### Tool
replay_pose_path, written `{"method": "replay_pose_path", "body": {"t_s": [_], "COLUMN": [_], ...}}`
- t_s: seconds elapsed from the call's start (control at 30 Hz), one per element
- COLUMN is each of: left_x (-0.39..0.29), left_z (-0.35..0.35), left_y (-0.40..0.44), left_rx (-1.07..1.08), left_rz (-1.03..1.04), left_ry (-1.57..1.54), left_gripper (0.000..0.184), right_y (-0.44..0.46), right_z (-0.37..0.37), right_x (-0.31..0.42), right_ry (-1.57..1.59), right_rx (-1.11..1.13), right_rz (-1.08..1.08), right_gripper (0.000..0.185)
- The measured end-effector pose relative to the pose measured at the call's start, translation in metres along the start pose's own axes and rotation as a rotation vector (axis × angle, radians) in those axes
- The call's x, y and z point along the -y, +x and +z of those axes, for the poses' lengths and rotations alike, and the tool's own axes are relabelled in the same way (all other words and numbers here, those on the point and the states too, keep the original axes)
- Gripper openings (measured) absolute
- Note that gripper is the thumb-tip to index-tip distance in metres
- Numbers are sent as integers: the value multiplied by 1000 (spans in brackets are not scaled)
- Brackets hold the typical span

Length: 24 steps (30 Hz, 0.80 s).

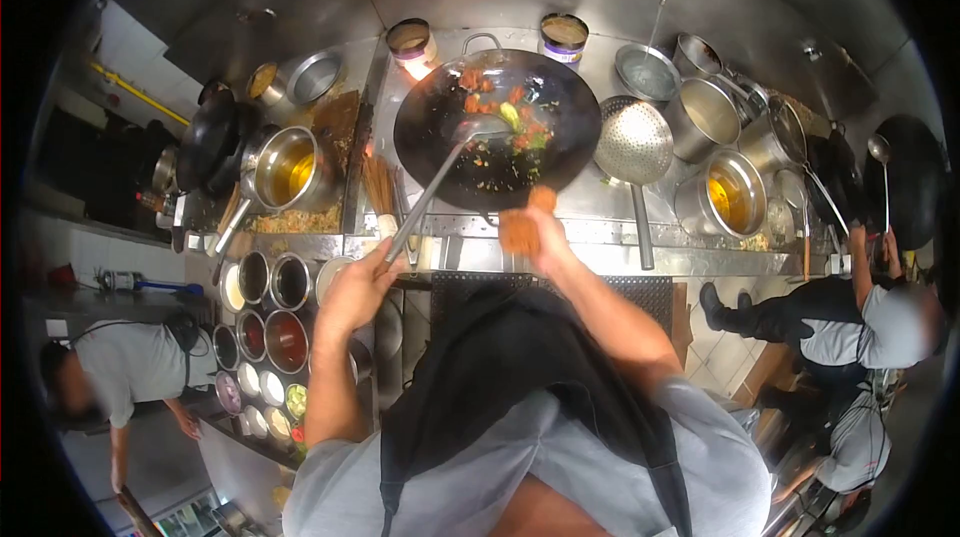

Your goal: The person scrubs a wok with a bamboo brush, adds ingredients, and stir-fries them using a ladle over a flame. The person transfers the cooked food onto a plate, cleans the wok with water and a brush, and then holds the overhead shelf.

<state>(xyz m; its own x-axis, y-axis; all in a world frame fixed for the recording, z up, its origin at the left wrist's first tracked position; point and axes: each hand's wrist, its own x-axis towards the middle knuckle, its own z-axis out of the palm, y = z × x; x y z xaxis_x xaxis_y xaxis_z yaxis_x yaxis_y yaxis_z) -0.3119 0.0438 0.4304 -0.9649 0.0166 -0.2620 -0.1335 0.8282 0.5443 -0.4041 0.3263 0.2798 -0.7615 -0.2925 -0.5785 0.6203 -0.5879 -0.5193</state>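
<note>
A large dark wok (430,127) stands on the stove with chopped red, orange and green food (530,132) inside. My left hand (357,287) is closed round the handle of a long metal ladle (437,180), whose head rests over the food in the wok. At the wok's near edge, my right hand (548,240) grips an orange-brown cloth (519,232), which covers the part of the rim or handle beneath it. A perforated skimmer (634,142) lies just right of the wok, its handle toward me.
Pots of yellow oil (298,169) (735,193) flank the wok. Two tins (410,41) stand behind it. Sauce and ingredient bowls (286,341) fill the lower left. One co-worker (140,367) bends at the left; others (860,322) are at the right.
</note>
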Motion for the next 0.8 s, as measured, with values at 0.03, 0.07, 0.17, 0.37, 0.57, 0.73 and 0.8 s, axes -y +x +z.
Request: {"method": "replay_pose_path", "body": {"t_s": [0.03, 0.07, 0.17, 0.37, 0.57, 0.73, 0.8], "left_x": [-4, 3, 3, 8, -18, -60, -50], "left_z": [-10, -15, -28, -10, 51, 89, 102], "left_y": [-2, -1, -1, 14, 40, 30, 40], "left_rx": [68, 58, 72, 7, 175, 502, 591], "left_rz": [-97, -32, -162, -165, -313, -450, -431], "left_ry": [-23, 35, -107, -435, -992, -1716, -1834], "left_gripper": [52, 52, 53, 59, 66, 23, 14], "right_y": [10, 27, 35, 11, 3, -6, 1], "right_z": [12, 11, 3, -2, -48, -9, -20], "right_x": [10, 16, 18, 27, 15, 72, 71], "right_ry": [42, 61, 107, -6, -840, -628, -394], "right_rx": [-86, -77, -86, -97, -255, -220, -190], "right_rz": [-40, -21, -42, -103, -770, -314, -161], "right_gripper": [27, 24, 20, 23, 36, 28, 25]}}
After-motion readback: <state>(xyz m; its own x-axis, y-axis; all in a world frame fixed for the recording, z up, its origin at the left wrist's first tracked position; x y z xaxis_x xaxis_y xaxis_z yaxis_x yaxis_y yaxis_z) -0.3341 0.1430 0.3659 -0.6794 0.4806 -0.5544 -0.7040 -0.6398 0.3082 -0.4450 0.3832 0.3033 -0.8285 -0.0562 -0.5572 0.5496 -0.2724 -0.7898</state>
